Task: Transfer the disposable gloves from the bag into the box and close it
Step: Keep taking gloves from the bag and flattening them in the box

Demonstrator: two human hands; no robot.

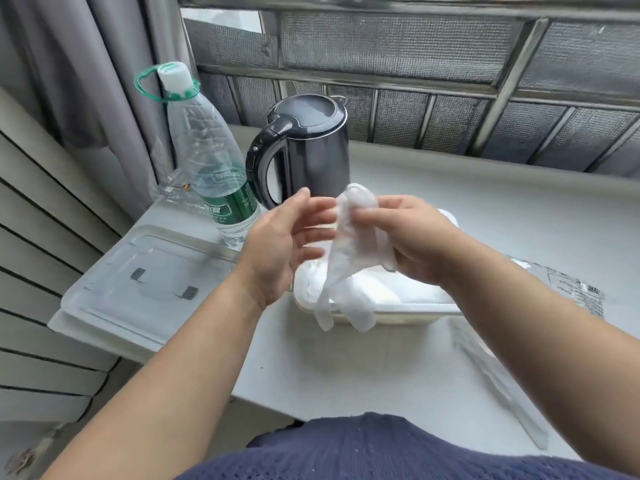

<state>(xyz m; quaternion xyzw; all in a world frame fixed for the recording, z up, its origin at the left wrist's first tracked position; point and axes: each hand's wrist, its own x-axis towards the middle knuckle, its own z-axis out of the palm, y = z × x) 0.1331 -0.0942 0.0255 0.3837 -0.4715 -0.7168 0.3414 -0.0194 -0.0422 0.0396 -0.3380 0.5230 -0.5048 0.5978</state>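
Curled right hand (419, 240) fingers (372, 216) round a glove (349, 244); spread left hand (280, 244) loose.
Dangled it over the box (398, 311); lid (138, 282) left, bag (568, 285) right.

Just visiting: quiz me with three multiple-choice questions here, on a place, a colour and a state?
1. The flat clear plastic lid lies: A on the white plastic box; B left of it; C under it.
2. The label on the tall clear plastic bottle is: A green; B red; C blue.
3. The thin translucent glove is: A worn; B lying on the lid; C gripped by the right hand.
Answers: B, it rests beside the box; A, a green band shows; C, that hand clasps it.
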